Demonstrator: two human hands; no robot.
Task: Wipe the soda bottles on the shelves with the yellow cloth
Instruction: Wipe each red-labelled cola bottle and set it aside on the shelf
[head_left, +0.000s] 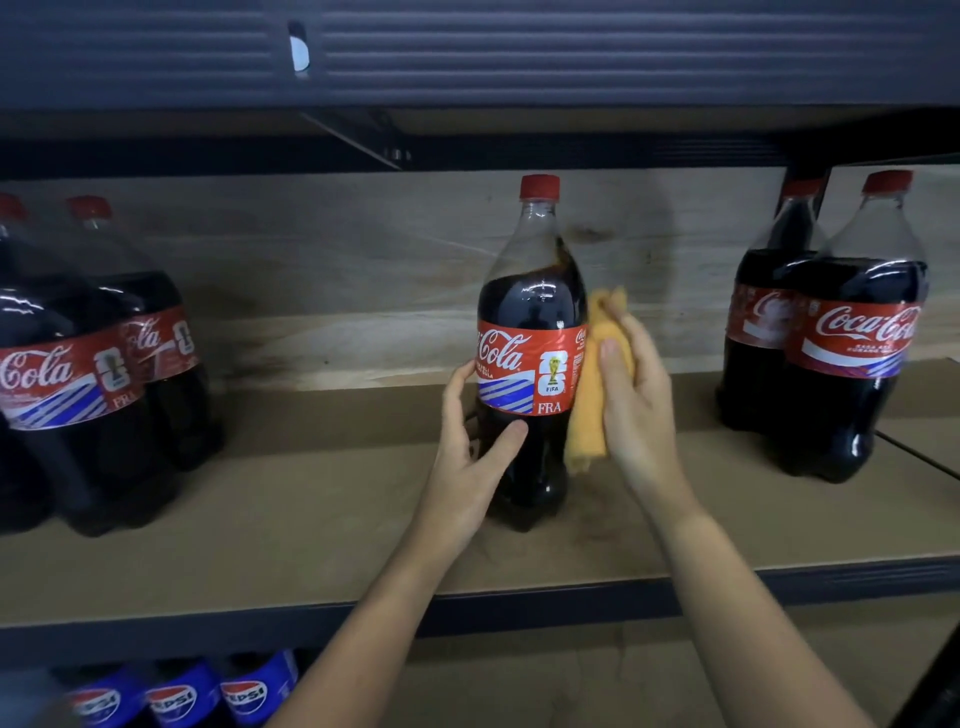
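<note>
from the head camera, a coca-cola bottle (532, 353) with a red cap stood upright by itself near the middle of the brown shelf board (311, 519), well apart from the other bottles. the left hand (470, 452) was curled round its lower body just under the red label, thumb on the front and fingers reaching behind, steadying it. the right hand (636, 395) gripped the yellow cloth (592, 395), folded into a thick pad, and pressed it flat against the bottle's right side at label height. two more coca-cola bottles (88, 374) stood at the left end of the shelf and another pair (831, 338) at the right, while blue pepsi bottles (187, 696) showed on the shelf below. the bottle looked nearly full, so i judged it heavy and steady on its base but tall enough to tip if pushed high up. its smooth plastic would likely be slippery and give a little under a squeeze. the low, wide body seemed the safest place to hold it, with the narrow neck as a second option. the cloth looked soft and light, easy to wrap round the curves.
</note>
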